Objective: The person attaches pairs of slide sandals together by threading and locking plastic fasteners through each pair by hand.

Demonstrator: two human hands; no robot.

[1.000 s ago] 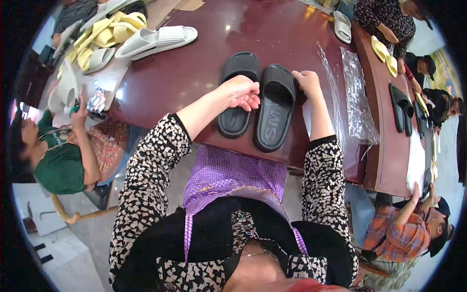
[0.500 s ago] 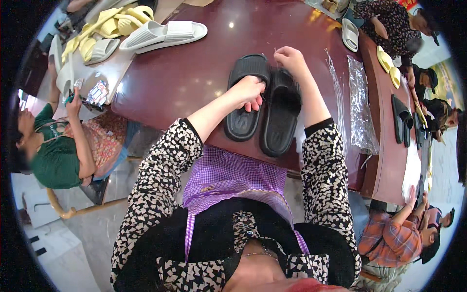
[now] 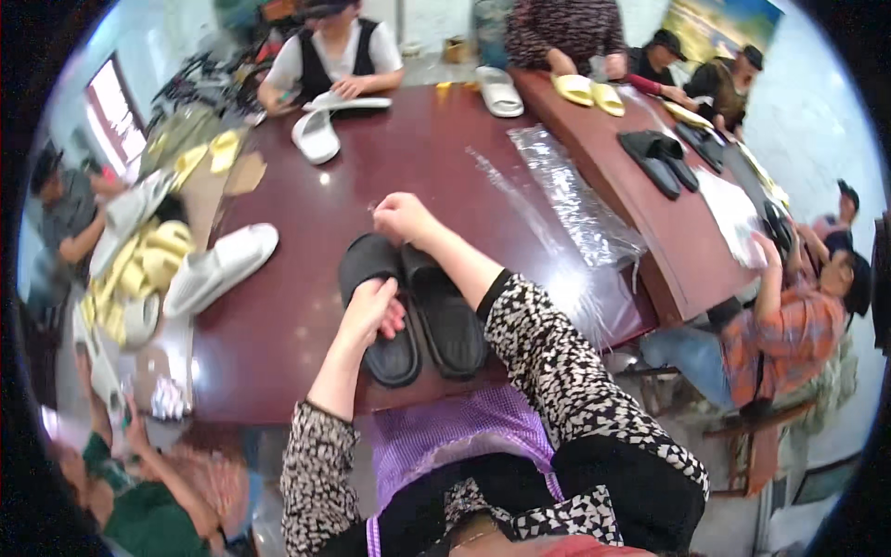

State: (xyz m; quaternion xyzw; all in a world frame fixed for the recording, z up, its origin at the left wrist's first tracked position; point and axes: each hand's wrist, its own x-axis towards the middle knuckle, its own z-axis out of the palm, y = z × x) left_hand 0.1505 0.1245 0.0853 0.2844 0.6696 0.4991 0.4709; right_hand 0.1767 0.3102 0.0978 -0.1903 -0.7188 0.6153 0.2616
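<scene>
A pair of black slippers lies side by side before me, toes pointing away: the left slipper (image 3: 394,357) and the right slipper (image 3: 447,325). My left hand (image 3: 373,308) rests at the strap opening of the left slipper, its fingers curled closed; whatever they grip is hidden. Just beyond the toe ends, my right hand (image 3: 406,219) is raised in a pinch. Something thin shows faintly at its fingertips, too small to name. Thin clear strands (image 3: 506,181) lie on the table to the right, beside a clear plastic bag (image 3: 575,200).
Grey slippers (image 3: 223,269) lie on the dark red table (image 3: 278,367) at left, near a heap of yellow slippers (image 3: 153,265). White slippers (image 3: 317,137) are across the table. Black slippers (image 3: 659,160) sit on the adjoining table. Several people work around the edges.
My view has swung, so more of the table's far side and the people there show. Both hands keep nearly the same places at the black slippers.
</scene>
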